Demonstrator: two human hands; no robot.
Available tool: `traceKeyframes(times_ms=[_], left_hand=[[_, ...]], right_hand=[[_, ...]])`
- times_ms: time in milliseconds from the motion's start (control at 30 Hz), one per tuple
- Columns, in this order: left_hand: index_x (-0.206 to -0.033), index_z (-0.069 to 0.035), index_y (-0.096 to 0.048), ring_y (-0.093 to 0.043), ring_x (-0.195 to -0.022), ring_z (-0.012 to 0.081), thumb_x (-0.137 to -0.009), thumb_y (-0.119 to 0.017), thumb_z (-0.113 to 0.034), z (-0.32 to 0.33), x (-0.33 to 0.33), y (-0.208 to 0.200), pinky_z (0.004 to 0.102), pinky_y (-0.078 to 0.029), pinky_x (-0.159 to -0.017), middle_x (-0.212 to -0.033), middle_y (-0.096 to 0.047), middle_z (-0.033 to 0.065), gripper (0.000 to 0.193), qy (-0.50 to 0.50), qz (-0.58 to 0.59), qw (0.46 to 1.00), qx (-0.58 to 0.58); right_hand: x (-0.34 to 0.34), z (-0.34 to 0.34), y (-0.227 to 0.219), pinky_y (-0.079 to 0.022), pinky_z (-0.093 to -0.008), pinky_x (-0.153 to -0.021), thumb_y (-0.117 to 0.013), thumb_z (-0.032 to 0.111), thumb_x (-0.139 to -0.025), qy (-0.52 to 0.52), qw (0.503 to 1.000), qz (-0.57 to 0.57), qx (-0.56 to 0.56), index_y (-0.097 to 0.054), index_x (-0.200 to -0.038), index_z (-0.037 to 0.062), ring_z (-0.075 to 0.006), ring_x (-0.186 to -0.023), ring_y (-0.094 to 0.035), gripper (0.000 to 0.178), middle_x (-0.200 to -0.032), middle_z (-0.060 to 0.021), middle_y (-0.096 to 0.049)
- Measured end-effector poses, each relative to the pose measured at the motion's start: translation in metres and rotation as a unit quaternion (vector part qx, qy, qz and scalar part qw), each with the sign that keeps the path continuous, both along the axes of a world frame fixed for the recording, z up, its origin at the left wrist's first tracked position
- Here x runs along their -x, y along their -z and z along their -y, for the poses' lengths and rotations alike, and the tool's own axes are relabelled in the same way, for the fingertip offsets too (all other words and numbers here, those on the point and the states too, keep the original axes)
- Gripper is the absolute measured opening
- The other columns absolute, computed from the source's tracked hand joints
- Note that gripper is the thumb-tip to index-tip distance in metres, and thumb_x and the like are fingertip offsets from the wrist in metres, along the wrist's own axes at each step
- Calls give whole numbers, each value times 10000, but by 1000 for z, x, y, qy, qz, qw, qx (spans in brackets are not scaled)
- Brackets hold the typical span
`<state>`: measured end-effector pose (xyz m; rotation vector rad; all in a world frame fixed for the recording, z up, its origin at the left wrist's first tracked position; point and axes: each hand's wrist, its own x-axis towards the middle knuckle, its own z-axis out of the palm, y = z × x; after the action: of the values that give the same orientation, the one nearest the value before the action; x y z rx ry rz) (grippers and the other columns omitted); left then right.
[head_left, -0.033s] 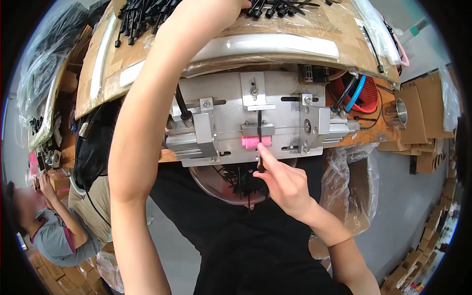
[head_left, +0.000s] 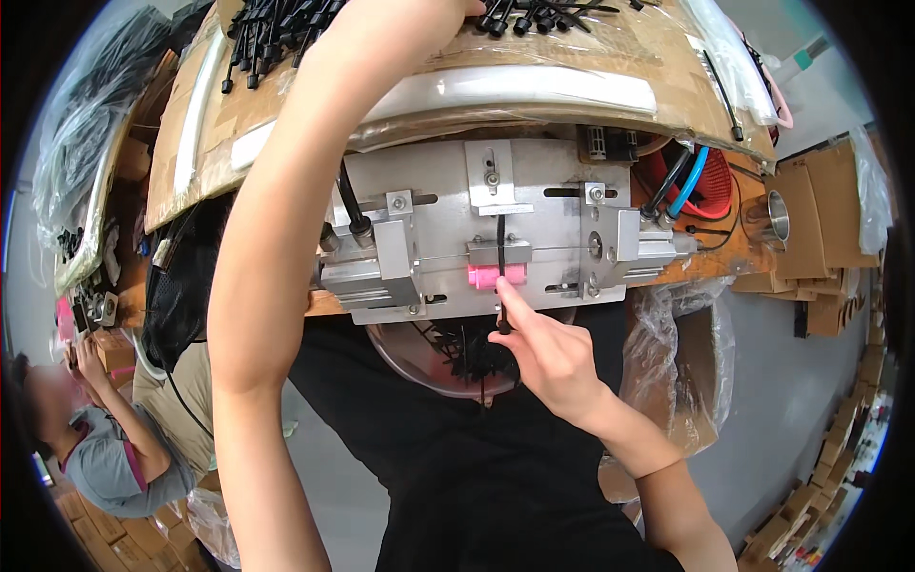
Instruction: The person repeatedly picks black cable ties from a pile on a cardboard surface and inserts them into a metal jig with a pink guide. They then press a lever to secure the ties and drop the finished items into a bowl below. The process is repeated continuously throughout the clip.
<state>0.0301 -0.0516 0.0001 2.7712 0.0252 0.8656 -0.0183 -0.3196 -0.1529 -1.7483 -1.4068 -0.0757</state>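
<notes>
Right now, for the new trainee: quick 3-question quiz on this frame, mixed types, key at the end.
1. True or false: the right hand holds a thin black tie at the pink block on the metal jig.
2. Multiple choice: where does the left hand reach? A) the clear bowl below the jig, B) the pile of black ties on the cardboard top, C) the red basket.
3. Fill in: the bowl below the jig holds black ____.

Key: 1 true. 2 B. 3 ties.
</notes>
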Motion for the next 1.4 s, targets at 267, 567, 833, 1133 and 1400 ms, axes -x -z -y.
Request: traceKeyframes(times_ms=[267,567,833,1133,1400], left_hand=[[-889,24,-641,-619,-766,300,-779,-676,33,-6,29,-8,354,-498,-707,-792,-636,138,116,-13,-35,993,112],[-979,-9,-636,-588,-808,199,-788,-706,-16,3,97,10,294,-477,-781,-905,-629,65,203,2,-51,998,22],[-1070,-33,-662,-596,-901,272,-697,-656,118,93,157,66,353,-490,-776,-905,-637,83,402,-80,43,991,97],[-1402,108,-424,-506,-841,209,-733,-598,48,177,150,127,300,-477,-806,-933,-482,85,695,-91,-115,988,39],[-1425,113,-382,-509,-868,209,-733,-603,42,173,147,127,303,-480,-844,-941,-483,85,730,-102,-150,983,15]], right_hand=[[-5,6,-17,-489,-323,-544,-761,74,-792,-3,997,-3,79,-511,-1380,-16,-173,-605,-606,645,-806,-68,-638],[-156,7,-125,-484,-375,-682,-655,115,-908,322,917,224,64,-620,-1174,48,-251,-745,-625,277,-874,-147,-646],[-216,7,-131,-442,-317,-675,-669,76,-862,219,945,170,171,-654,-1076,79,-169,-726,-523,215,-814,-53,-551],[-233,12,-135,-409,-235,-646,-602,133,-966,282,949,70,120,-681,-1111,49,-69,-681,-443,185,-800,26,-527],[-149,45,-117,-451,-243,-726,-640,209,-965,-9,939,-328,-106,-659,-1064,-42,-102,-761,-527,270,-935,-53,-609]])
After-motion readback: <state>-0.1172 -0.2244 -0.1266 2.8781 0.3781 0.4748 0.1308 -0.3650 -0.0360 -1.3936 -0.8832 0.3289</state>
